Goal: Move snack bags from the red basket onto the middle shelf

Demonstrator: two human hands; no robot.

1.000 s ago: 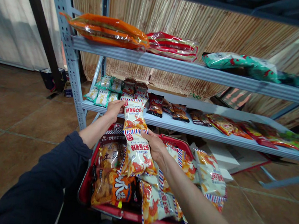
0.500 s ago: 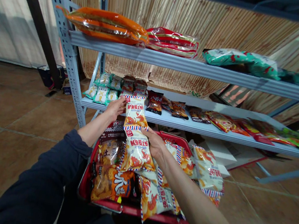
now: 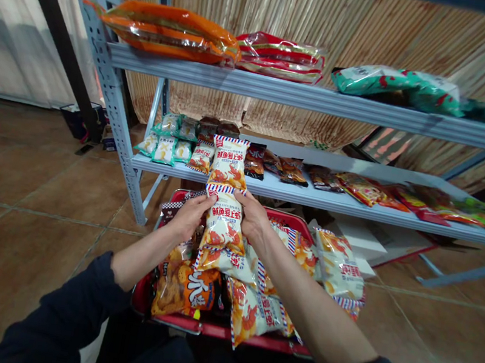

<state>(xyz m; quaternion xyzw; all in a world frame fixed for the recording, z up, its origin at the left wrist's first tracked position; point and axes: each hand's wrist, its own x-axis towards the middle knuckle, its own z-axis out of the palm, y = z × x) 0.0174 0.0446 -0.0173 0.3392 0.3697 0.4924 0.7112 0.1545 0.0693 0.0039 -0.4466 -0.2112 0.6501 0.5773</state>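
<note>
Two white snack bags with red lettering and striped edges hang together as a strip, one above the other. My left hand (image 3: 191, 217) pinches the left edge of the lower bag (image 3: 223, 222). On its right upper corner, near the seam between the two, my right hand (image 3: 253, 217) is closed. The upper bag (image 3: 229, 164) stands up in front of the lower shelf. Below my hands is a red basket (image 3: 140, 291) full of snack bags, among them an orange and black bag (image 3: 188, 292) and more white striped bags (image 3: 256, 312).
The lower shelf (image 3: 277, 192) carries a row of snacks: small green-and-white bags (image 3: 164, 149), a white striped bag (image 3: 202, 157), brown bags (image 3: 292, 171) and red packs. On the upper shelf lie orange (image 3: 169, 35), red and teal bags. A metal upright (image 3: 113, 93) stands at left.
My left hand has come down from the upper bag to the lower bag's edge. The strip now hangs straighter, and a white striped bag shows on the shelf behind it.
</note>
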